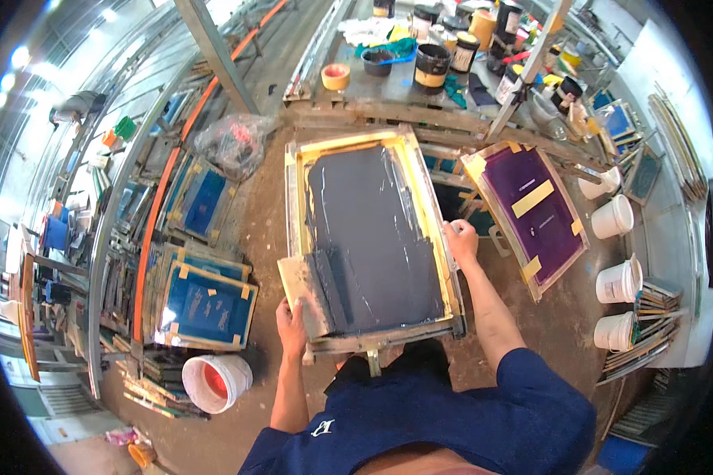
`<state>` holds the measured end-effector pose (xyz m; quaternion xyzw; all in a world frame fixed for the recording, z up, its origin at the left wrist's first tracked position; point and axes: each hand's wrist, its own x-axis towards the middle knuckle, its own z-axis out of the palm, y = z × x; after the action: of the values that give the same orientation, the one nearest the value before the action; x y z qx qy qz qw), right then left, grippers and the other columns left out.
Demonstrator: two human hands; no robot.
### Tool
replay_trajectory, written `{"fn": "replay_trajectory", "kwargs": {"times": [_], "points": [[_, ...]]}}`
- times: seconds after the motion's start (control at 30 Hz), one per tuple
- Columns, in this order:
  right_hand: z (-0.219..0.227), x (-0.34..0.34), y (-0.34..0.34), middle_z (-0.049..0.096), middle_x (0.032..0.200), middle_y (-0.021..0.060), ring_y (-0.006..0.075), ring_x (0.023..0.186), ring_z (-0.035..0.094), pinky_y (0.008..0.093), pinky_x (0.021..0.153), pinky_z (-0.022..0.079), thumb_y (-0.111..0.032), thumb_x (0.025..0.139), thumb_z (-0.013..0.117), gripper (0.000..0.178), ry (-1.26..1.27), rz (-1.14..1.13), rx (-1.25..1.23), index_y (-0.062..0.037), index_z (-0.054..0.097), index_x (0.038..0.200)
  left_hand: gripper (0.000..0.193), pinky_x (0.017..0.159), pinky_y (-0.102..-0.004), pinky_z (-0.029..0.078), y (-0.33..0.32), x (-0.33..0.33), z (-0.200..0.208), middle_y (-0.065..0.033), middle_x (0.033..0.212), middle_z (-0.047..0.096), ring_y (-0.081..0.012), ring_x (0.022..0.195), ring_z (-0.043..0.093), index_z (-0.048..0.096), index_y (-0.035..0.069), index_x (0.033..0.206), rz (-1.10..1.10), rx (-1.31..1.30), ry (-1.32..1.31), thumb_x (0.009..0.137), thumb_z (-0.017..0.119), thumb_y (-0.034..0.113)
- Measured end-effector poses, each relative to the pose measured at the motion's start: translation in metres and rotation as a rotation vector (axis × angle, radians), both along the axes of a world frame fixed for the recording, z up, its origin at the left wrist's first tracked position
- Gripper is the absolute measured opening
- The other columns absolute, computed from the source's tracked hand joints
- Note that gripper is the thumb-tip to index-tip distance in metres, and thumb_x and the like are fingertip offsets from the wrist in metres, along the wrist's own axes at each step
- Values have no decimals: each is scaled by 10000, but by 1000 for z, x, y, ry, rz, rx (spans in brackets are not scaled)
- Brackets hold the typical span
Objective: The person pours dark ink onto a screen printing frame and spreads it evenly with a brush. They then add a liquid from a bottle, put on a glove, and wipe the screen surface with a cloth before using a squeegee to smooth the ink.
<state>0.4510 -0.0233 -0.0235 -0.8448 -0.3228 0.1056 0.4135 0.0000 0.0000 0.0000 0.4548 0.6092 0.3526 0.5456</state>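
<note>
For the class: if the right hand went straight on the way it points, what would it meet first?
The right hand would likely meet the right side of the yellow-edged frame first; its fingertips seem right at that edge, though depth is unclear.

A large rectangular screen frame (291, 198) stands with its long sides running away from the person, its near end close to the waist. Yellow lines the inner borders, uneven and smudged with dark marks along the right side. Within them, a dark grey coating (364, 222) covers most of the panel, its upper edge irregular, with thin shiny streaks on the right and near the bottom. A flat, pale wooden squeegee (303, 294), stained along its face, lies aslant over the near left corner, overlapping the left rim, darker grey just beside it.
</note>
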Motion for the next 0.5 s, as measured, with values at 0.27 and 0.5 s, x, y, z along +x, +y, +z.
{"fn": "replay_trajectory", "kwargs": {"times": [0.27,0.5], "points": [[-30,53,5,697,844,146,343,828,678,413,751,508,-309,805,672,274,160,-82,1,-48,670,889,268,931,-357,429,36,60,-32,-215,1395,473,-266,1167,530,554,-38,951,-15,89,158,974,575,229],[-47,85,25,694,872,140,338,854,673,413,769,499,-230,879,646,178,164,-62,35,-60,653,932,286,957,-370,412,94,91,-51,-230,1395,480,-277,1195,514,558,-24,875,-121,165,161,970,590,243]]}}
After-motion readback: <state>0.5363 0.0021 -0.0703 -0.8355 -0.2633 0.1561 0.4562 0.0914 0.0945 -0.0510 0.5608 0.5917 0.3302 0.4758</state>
